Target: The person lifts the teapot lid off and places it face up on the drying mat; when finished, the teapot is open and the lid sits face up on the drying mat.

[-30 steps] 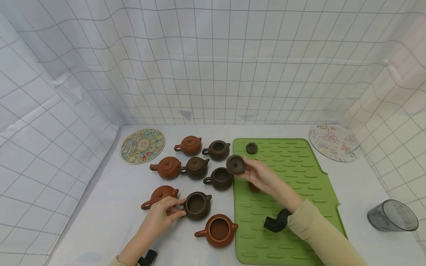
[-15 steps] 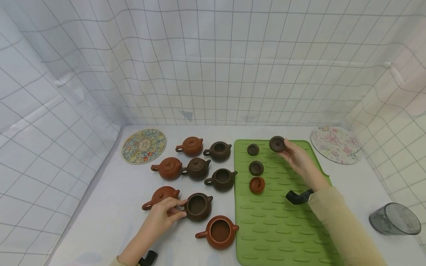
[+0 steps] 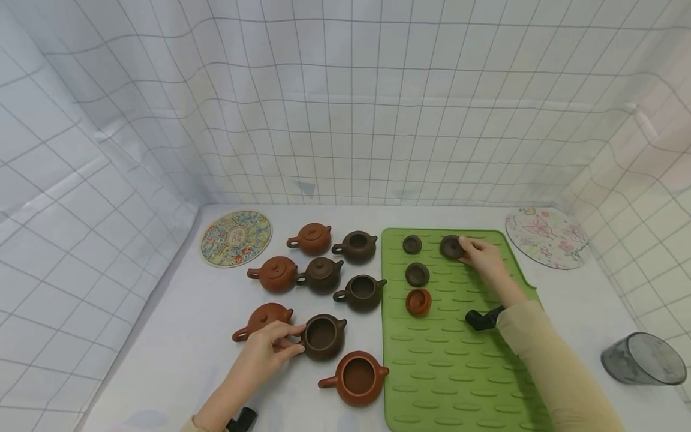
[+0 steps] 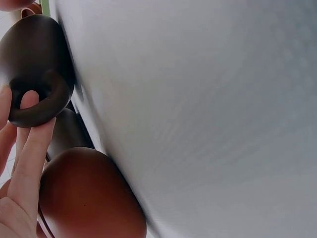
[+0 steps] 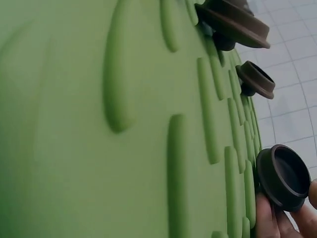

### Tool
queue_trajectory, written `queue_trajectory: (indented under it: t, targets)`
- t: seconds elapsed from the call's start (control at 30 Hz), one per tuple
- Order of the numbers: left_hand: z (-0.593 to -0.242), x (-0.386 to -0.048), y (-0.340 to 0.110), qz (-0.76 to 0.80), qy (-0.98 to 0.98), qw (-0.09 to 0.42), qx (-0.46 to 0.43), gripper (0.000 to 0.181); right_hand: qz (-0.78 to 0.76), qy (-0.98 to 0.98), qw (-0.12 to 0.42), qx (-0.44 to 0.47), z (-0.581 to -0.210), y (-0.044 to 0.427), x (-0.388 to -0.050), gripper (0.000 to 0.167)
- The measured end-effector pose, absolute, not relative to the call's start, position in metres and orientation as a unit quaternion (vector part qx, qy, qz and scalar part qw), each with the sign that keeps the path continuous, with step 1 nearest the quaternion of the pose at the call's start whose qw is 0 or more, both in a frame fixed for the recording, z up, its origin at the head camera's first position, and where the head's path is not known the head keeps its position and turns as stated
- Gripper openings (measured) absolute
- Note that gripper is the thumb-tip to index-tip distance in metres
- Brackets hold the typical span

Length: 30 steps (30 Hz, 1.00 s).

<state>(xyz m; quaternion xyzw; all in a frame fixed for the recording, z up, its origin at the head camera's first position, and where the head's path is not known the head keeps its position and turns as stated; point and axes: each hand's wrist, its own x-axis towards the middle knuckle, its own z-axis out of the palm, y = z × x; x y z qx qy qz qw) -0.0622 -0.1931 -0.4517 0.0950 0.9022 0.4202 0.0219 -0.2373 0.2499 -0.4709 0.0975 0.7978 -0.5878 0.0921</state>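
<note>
My left hand (image 3: 261, 354) grips the handle of a lidless dark brown teapot (image 3: 330, 353), which stands on the white cloth. In the left wrist view a fingertip pokes through the loop handle (image 4: 58, 99). Just beside that hand is a lidded reddish teapot (image 3: 272, 312). My right hand (image 3: 483, 261) pinches a dark teapot lid (image 3: 450, 246) at the back of the green mat (image 3: 432, 384). The right wrist view has this lid (image 5: 282, 176) underside up, at the mat surface. Left of it lie two dark lids (image 3: 417, 274) and a reddish lid (image 3: 418, 302), all upturned.
Several more brown and reddish teapots (image 3: 318, 275) stand left of the mat, some lidded. An open reddish pot (image 3: 358, 396) is nearest the front. Round patterned discs (image 3: 236, 239) lie at both back corners. A grey glass (image 3: 642, 359) stands far right.
My right hand has carried the dark lid rightward from above the teapots, then lowered it onto the back of the mat. The left hand has stayed on the same teapot.
</note>
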Motion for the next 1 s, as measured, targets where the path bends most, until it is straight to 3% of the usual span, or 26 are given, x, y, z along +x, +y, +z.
queue_trajectory:
  t: [0.47,0.8,1.0]
  targets:
    - [-0.452,-0.061,-0.193,0.401,0.910,0.016,0.101,0.036,-0.489,0.864,0.102,0.062,-0.473,0.255,-0.240,0.067]
    - [-0.447,-0.060,-0.192,0.383,0.916,0.016,0.117,0.034,-0.440,0.892,0.026,0.094,-0.470,0.255,-0.236,0.058]
    - [-0.440,-0.063,-0.192,0.367,0.922,0.029,0.120,0.033,-0.451,0.887,0.011,0.096,-0.465,0.258,-0.238,0.053]
